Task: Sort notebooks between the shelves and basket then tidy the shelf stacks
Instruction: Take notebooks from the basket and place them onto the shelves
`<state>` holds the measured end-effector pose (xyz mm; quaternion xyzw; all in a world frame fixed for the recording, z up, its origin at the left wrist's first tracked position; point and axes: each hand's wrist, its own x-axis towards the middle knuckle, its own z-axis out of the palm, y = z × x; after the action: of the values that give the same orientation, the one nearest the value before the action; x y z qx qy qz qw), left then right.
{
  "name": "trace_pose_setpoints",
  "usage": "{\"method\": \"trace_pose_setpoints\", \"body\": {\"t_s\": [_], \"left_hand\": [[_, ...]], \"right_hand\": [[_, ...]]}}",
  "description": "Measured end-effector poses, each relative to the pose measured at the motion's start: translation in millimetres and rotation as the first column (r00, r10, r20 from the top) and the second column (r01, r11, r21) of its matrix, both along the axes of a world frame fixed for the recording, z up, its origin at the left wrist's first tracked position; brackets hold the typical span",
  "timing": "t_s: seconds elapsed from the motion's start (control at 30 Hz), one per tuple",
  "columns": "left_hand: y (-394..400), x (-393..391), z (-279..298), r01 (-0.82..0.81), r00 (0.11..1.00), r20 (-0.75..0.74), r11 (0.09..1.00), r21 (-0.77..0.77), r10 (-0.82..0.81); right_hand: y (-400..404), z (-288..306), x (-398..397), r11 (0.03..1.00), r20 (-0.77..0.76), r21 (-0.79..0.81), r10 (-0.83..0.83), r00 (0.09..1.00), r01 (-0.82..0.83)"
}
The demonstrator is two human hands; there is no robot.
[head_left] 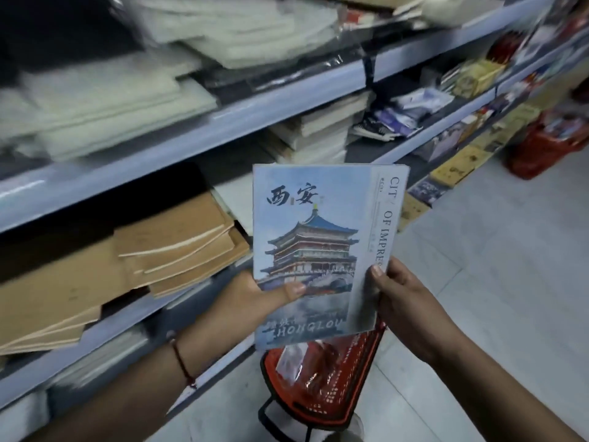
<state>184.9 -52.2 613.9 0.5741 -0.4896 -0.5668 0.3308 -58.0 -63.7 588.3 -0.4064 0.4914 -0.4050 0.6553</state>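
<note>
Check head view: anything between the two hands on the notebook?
Only the notebook cover itself. The left hand pinches its lower left edge, the right hand its lower right edge; the stretch of cover between the thumbs is bare.

Grey metal shelves [197, 135] carry stacked brown notebooks [178, 247] and pale packets [105, 100]; a red basket [322, 393] stands on the floor [494, 282].

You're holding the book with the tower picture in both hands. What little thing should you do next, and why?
Probably lift the notebook left toward the shelf. Both the left hand and right hand grip its lower edge, it hangs above the red basket, and the brown notebooks leave a gap beside them.
</note>
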Motion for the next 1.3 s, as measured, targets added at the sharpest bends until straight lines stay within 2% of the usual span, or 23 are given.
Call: {"method": "trace_pose_setpoints", "body": {"t_s": [0.2, 0.3, 0.47, 0.6, 0.83, 1.0, 1.1, 1.3], "left_hand": [[37.4, 54.2, 78.7, -0.128, 0.991, -0.002, 0.975, -0.181, 0.13], [60.5, 76.0, 117.1, -0.181, 0.983, -0.06, 0.942, -0.282, 0.171], [99.2, 120.5, 160.8, -0.333, 0.942, -0.12, 0.835, -0.439, 0.313], [134.9, 158.7, 188.4, -0.48, 0.875, -0.22, 0.725, -0.493, 0.43], [202.8, 228.4, 234.3, -0.726, 0.687, -0.483, 0.487, -0.485, 0.543], [249.1, 270.1, 265.5, -0.823, 0.561, -0.53, 0.359, -0.44, 0.636], [268.1, 288.1, 290.4, -0.858, 0.51, -0.558, 0.343, -0.382, 0.655], [294.3, 334.5, 347.4, -0.832, 0.554, -0.435, 0.448, -0.328, 0.71]], "right_hand": [[8.9, 80.9, 57.7, 0.986, -0.06, -0.167, -0.015, 0.998, 0.004], [17.8, 121.6, 87.0, 0.975, -0.004, -0.216, 0.059, 0.998, -0.059], [37.1, 184.8, 137.5, 0.95, 0.06, -0.258, 0.197, 0.978, -0.176], [56.1, 223.9, 183.6, 0.897, 0.027, -0.317, 0.332, 0.943, -0.307], [93.8, 275.2, 267.5, 0.634, -0.238, -0.518, 0.538, 0.809, -0.574], [120.3, 319.2, 325.2, 0.435, -0.353, -0.619, 0.59, 0.726, -0.654], [133.4, 343.0, 360.9, 0.415, -0.309, -0.662, 0.608, 0.731, -0.624], [141.2, 380.0, 420.9, 0.518, -0.175, -0.637, 0.624, 0.762, -0.571]]}}
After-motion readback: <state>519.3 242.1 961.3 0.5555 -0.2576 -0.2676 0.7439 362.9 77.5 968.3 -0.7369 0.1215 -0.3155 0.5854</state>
